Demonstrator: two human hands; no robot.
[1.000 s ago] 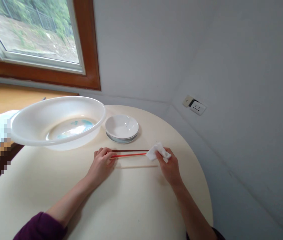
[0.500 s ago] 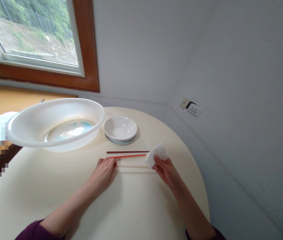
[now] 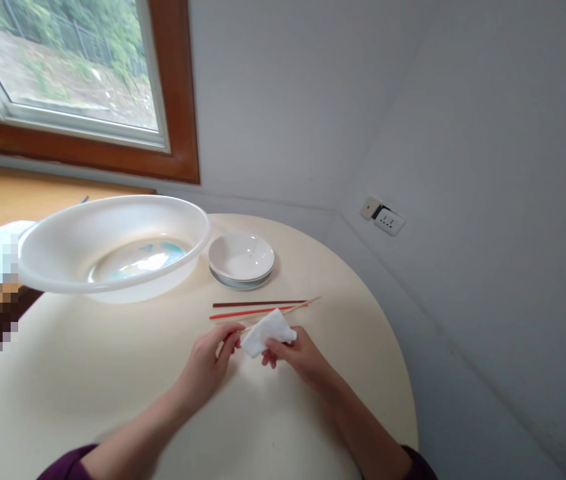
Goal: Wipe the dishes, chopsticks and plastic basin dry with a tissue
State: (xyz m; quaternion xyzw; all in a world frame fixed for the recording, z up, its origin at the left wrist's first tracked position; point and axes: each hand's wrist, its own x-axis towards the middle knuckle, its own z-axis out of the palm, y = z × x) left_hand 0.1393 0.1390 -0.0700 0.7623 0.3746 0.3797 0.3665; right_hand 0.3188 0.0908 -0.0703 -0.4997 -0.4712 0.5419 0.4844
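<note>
My left hand (image 3: 211, 355) pinches the near end of a pale wooden chopstick (image 3: 299, 305), which slants up and to the right off the round cream table (image 3: 113, 387). My right hand (image 3: 299, 352) grips a folded white tissue (image 3: 265, 333) that is wrapped around the same chopstick close to my left fingers. Just behind lie a red chopstick (image 3: 247, 312) and a dark brown chopstick (image 3: 257, 303), side by side on the table.
A big translucent white basin (image 3: 113, 250) with a little water stands at the back left. Stacked white shallow bowls (image 3: 241, 259) sit to its right. The grey wall with a socket (image 3: 385, 219) runs close along the table's right edge. A wood-framed window (image 3: 73, 80) is behind.
My left hand has lifted the pale chopstick's near end off the table. My right hand has brought the tissue leftward from the far ends of the chopsticks and closed it round the pale one.
</note>
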